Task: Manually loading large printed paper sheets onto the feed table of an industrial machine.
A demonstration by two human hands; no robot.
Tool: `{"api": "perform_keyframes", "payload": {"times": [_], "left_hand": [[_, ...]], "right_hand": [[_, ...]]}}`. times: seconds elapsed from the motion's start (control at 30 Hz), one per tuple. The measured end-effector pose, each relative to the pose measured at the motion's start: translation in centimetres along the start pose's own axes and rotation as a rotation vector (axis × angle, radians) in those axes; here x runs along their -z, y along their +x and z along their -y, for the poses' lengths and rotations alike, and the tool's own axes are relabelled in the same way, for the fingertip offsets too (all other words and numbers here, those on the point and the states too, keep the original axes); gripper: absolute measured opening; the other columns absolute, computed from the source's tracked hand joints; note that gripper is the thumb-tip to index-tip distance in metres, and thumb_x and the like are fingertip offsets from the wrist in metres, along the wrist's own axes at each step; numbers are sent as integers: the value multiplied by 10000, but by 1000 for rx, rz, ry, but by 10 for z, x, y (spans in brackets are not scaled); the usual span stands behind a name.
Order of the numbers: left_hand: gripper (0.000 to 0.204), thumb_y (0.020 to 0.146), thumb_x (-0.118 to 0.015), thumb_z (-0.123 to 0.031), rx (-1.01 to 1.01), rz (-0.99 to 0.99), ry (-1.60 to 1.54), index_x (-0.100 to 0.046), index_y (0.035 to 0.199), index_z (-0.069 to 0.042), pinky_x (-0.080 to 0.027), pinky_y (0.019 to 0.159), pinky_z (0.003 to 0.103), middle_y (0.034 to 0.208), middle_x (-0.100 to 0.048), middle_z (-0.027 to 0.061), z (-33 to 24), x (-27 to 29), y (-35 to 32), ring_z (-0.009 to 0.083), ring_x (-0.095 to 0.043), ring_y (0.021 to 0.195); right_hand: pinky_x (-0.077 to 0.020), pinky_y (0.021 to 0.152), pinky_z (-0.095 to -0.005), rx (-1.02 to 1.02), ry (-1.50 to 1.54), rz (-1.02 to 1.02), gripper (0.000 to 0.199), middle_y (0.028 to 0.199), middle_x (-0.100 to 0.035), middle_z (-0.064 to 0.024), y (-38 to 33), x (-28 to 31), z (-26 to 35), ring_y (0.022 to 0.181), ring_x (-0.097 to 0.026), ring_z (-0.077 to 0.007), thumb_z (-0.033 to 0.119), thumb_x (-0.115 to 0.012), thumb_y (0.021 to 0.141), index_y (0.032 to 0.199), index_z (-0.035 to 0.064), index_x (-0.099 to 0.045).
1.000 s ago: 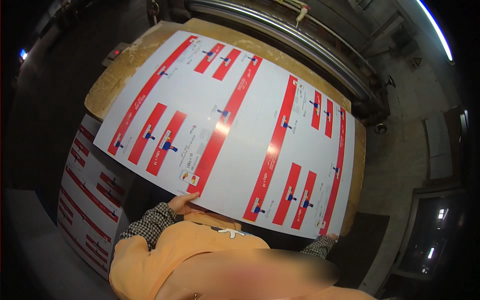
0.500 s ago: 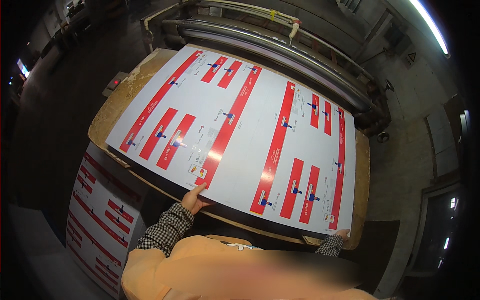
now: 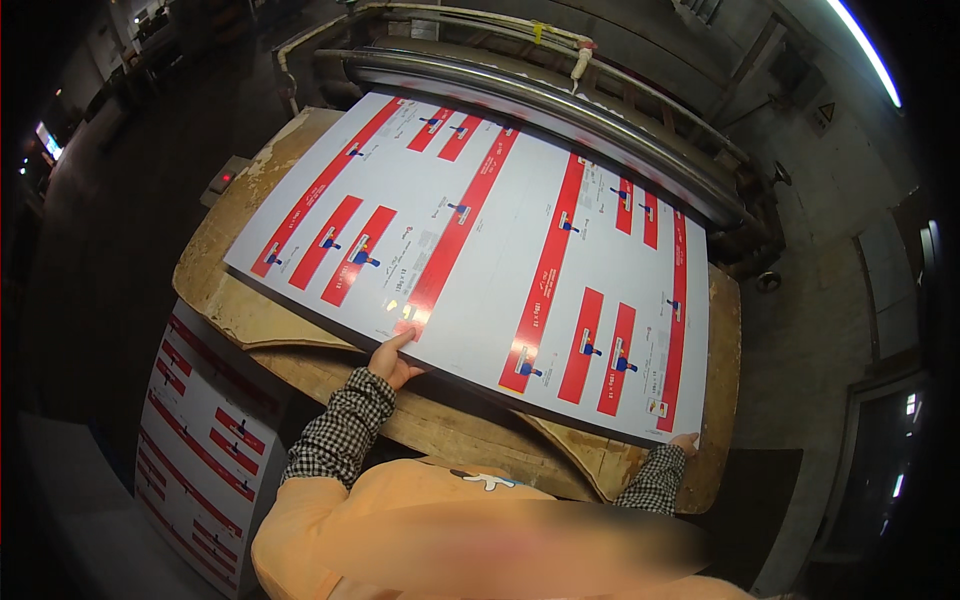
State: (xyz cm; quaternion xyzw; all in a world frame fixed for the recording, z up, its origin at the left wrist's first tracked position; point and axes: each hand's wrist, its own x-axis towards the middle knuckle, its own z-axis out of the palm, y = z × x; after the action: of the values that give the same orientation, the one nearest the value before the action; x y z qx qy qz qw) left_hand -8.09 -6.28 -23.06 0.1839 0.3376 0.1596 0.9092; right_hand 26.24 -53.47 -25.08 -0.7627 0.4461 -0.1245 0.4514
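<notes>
A large white printed sheet (image 3: 490,265) with red bands and small blue figures lies on a worn wooden board (image 3: 215,265). Its far edge reaches under the metal roller (image 3: 560,108) of a machine. My left hand (image 3: 395,362) pinches the near edge left of the middle, thumb on top and the other fingers partly hidden below. At the near right corner, my right hand (image 3: 684,443) holds the edge between thumb and fingers, which show only in part. Both wrists have black-and-white checked sleeves.
A stack of similar printed sheets (image 3: 200,450) stands low at the left, beside the board. A pale pipe (image 3: 480,22) runs above the roller. A small box with a red light (image 3: 226,178) sits at the board's left edge. Handwheels (image 3: 768,282) stick out at the machine's right.
The sheet has slid away from me, its far edge now under the roller. Both hands moved forward with it, still holding its near edge, and more of the board shows in front.
</notes>
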Motion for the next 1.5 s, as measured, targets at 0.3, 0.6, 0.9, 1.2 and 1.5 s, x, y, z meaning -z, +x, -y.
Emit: {"api": "perform_keyframes", "payload": {"times": [0.3, 0.6, 0.9, 1.2, 1.5], "left_hand": [[423, 824, -550, -279, -61, -29, 36, -442, 1164, -50, -362, 904, 503, 1147, -499, 146, 10, -1, 10, 303, -462, 1087], [404, 834, -540, -319, -115, -126, 151, -453, 1131, -59, -427, 848, 440, 1112, -531, 125, 18, -6, 15, 281, -521, 1012], [413, 833, -533, -210, -9, 29, 86, -408, 1172, -9, -391, 891, 472, 1118, -498, 165, 27, -16, 33, 302, -461, 1089], [456, 844, -516, -187, -57, -64, 66, -347, 1218, 11, -442, 852, 464, 1170, -457, 185, 3, 4, 10, 319, -503, 1039], [427, 839, -520, -208, -48, -35, 119, -384, 1190, -7, -449, 825, 469, 1146, -479, 172, 8, -2, 13, 311, -517, 1019]], "right_hand": [[-464, 768, -433, 154, -222, -186, 686, 991, -566, -281, 28, -5, -12, 907, -575, -382, 534, -492, 780, 1041, -100, -510], [-442, 835, -419, 105, 15, -95, 610, 1113, -491, -303, -12, 16, 15, 1004, -529, -373, 364, -511, 831, 1167, -126, -370], [-497, 670, -425, 137, -151, -292, 639, 832, -617, -251, 68, 17, -12, 765, -615, -383, 508, -447, 814, 874, -112, -592], [-500, 747, -396, 175, -113, -60, 611, 935, -575, -298, -13, 2, 9, 882, -590, -372, 424, -474, 846, 1026, -160, -456], [-487, 789, -423, 70, -88, -28, 560, 1043, -518, -310, 11, 5, 4, 948, -556, -387, 333, -500, 855, 1102, -150, -356]]}}
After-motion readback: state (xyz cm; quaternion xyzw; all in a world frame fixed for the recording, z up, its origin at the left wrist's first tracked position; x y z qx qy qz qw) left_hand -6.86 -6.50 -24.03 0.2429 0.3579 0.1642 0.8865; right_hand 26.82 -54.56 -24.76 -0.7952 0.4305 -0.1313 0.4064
